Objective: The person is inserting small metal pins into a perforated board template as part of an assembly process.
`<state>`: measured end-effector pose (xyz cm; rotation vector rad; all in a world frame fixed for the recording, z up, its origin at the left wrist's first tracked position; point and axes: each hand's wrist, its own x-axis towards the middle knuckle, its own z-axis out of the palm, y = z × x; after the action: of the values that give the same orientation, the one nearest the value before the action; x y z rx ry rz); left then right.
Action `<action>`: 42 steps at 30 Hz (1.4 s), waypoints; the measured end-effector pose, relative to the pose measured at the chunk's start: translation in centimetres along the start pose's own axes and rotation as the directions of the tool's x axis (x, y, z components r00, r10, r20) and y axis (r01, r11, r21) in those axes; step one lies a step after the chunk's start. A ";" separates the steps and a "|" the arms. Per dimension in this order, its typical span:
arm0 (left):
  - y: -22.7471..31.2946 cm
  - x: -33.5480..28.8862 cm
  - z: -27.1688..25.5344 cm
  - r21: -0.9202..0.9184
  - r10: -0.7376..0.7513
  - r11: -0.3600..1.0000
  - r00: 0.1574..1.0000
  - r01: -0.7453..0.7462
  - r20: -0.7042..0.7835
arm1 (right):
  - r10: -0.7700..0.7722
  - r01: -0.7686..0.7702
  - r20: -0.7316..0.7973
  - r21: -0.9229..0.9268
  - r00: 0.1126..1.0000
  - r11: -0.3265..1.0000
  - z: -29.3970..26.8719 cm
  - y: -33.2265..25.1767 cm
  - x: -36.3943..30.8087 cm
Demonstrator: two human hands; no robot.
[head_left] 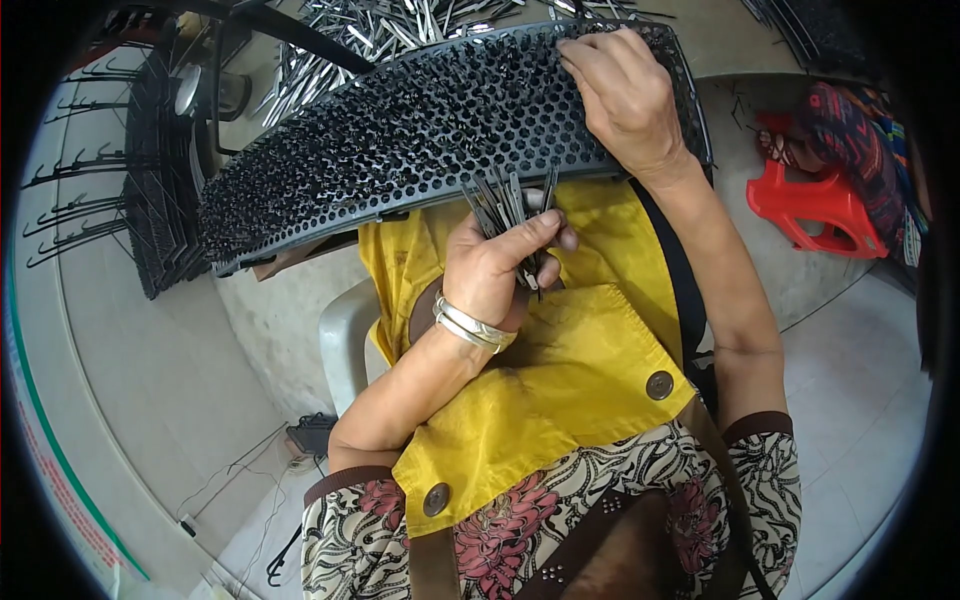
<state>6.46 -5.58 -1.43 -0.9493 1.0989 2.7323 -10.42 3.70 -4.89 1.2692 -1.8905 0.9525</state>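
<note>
2 bare hands over 1 long black tray full of round holes. Left hand just off the tray's near edge, grasping a bunch of thin metal strips, ends fanned toward the holes. Right hand above the tray near its far right corner, fingers bent together; whether a strip sits between the fingertips, cannot tell. Dark pieces stand packed in the holes across the left end and far side; toward the right of the near edge, many holes look unfilled.

Step in hand, by my reading: setting strips into holes, 1 by 1. Next move would call for drawing 1 strip from the bunch and lining its end up with a free hole, neighbours undisturbed.

Surroundings: heap of loose strips past the tray's far edge. Yellow apron below the near edge, pale chair beside it. Off the left end, hooked black rods. Off the right end, 1 red stool next to patterned cloth. Pale floor around.
</note>
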 end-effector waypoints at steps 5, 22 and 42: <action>0.1 0.0 0.0 0.025 -0.010 1.000 1.000 0.011 -0.018 | 0.064 -0.062 0.034 -0.052 0.997 0.997 -0.1 -0.7 -0.1; -0.2 -0.2 -0.2 -0.020 0.004 1.000 1.000 -0.004 -0.018 | 0.138 -0.178 0.221 0.168 0.965 0.970 -1.2 0.4 0.5; 0.2 -0.3 -0.1 -0.053 0.006 0.999 1.000 -0.007 -0.019 | 0.585 -0.831 0.627 0.534 0.515 0.160 -4.3 -7.4 -0.4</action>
<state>6.73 -5.78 -1.16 -0.9826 1.0386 2.7762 -2.84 5.58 -1.46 0.8171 -2.4465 2.5495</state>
